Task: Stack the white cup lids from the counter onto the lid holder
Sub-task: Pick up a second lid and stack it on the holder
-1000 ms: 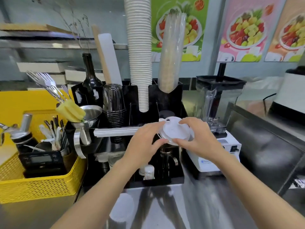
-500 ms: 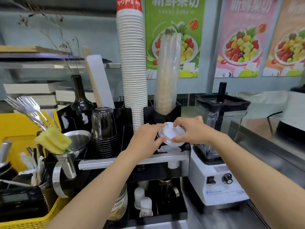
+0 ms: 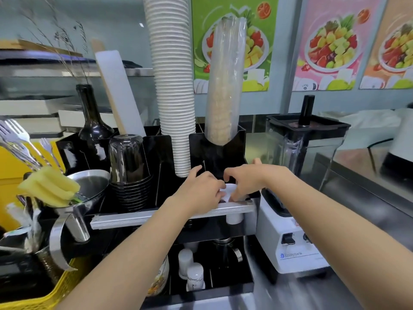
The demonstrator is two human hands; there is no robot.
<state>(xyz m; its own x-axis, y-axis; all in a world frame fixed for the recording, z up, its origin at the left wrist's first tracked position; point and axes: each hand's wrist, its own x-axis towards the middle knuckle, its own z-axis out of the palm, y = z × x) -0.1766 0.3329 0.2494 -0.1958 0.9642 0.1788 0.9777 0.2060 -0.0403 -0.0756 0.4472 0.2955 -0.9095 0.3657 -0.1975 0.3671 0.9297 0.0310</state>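
Both hands have come down since a second ago, when they carried the white lid [image 3: 230, 191] clear in the air in front of the organiser. The left hand [image 3: 202, 189] and right hand [image 3: 244, 180] now sit low in the black lid holder [image 3: 242, 139], fingertips pinched on the lid from either side: the grip of each hand is clenched on the lid's edge, not released. Only a small white patch of the lid shows between the two grips; the rest is hidden by fingers.

Just behind the grips stands the sleeve of clear cups [image 3: 225, 86]; behind and to the left of the left grip, the white paper cup stack [image 3: 172, 86]. Directly below runs the metal rail [image 3: 169, 217].

Judgement: the lid is at the seating stage. Whether it rests fully on a stack cannot be told. Release is not yet done. No lids on the worktop are in view.
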